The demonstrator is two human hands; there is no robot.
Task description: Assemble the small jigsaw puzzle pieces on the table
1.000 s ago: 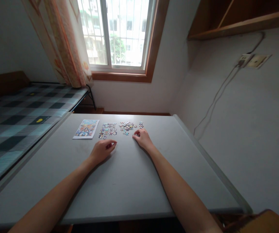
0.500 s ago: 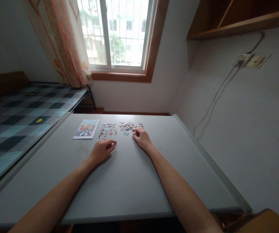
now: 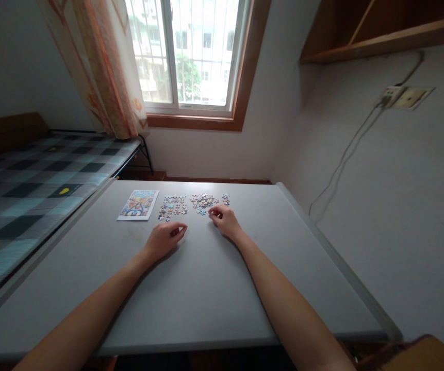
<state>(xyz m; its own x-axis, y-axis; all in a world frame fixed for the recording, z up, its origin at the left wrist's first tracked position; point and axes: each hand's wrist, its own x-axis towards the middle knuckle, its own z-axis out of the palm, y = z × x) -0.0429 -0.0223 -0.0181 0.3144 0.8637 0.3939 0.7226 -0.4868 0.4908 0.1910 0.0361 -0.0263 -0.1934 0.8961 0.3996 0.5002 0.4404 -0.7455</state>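
My left hand (image 3: 164,240) rests on the grey table (image 3: 191,293), its fingers bent together in a pinch; whether anything is between them is too small to tell. Just beyond it lies a spread of small puzzle pieces (image 3: 173,206). My right hand (image 3: 224,220) is at the near edge of a denser pile of pieces (image 3: 203,201), thumb and fingertips nearly together, and what they hold, if anything, cannot be made out. A small group of pieces (image 3: 226,198) lies behind my right hand. Left of the pieces is a colourful printed picture sheet (image 3: 138,205).
A bed with a checked cover (image 3: 67,170) stands along the left. Behind the table are a window (image 3: 202,56) and a curtain (image 3: 108,72). A wooden shelf (image 3: 392,38) and a socket with a cable (image 3: 394,97) are on the right wall.
The fingertips of my right hand have moved slightly left along the near edge of the pile. My left hand keeps its pose. The whole view has shifted a little.
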